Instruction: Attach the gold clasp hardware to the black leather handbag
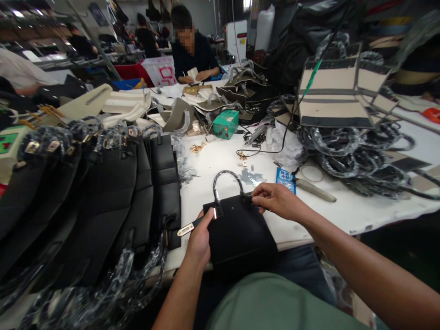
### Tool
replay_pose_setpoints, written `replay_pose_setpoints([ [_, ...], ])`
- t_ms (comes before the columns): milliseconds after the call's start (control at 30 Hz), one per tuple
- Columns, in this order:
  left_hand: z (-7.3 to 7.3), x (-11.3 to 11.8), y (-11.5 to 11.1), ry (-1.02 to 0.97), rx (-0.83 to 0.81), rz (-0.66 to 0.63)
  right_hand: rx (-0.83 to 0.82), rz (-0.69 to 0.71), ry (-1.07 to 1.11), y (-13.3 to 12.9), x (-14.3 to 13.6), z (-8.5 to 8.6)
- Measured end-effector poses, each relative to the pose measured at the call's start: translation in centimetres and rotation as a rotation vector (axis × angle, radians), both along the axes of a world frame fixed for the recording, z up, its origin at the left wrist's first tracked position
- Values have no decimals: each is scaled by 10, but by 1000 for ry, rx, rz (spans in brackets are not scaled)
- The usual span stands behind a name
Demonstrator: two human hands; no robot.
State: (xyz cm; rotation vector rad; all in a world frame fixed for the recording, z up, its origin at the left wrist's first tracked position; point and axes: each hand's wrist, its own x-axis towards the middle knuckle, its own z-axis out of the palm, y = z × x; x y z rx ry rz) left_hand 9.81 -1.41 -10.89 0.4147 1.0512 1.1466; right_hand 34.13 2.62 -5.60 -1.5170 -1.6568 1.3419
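A black bag panel (240,233) with a plastic-wrapped loop handle (227,173) lies at the table's near edge. My left hand (201,238) is closed on its left edge, thumb on top beside the handle's left base. A dark strap with a gold-coloured metal plate (185,228) sticks out to the left from under that thumb. At the panel's upper right corner, by the handle's right base, the fingertips of my right hand (271,198) are pinched together. What they hold is too small to name.
Black bag pieces (113,183) are piled on the left. A green box (226,124), gold-coloured parts (197,147), a blue packet (286,179) and a wrapped tool (315,189) lie beyond. Wrapped handles (337,140) crowd the right. A person (194,55) works opposite.
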Motion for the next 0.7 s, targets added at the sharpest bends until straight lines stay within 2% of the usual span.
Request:
replay_pose_setpoints([
  [200, 0, 3, 0, 58, 20, -27, 92, -206, -69, -20, -1, -38],
  [300, 0, 3, 0, 81, 18, -37, 151, -264, -114, -28, -3, -50],
  [433, -1, 3, 1, 87, 9, -39, 279, -258, -247, -28, -4, -54],
  [700, -3, 4, 1, 80, 13, -32, 295, -263, -357, -18, -10, -50],
])
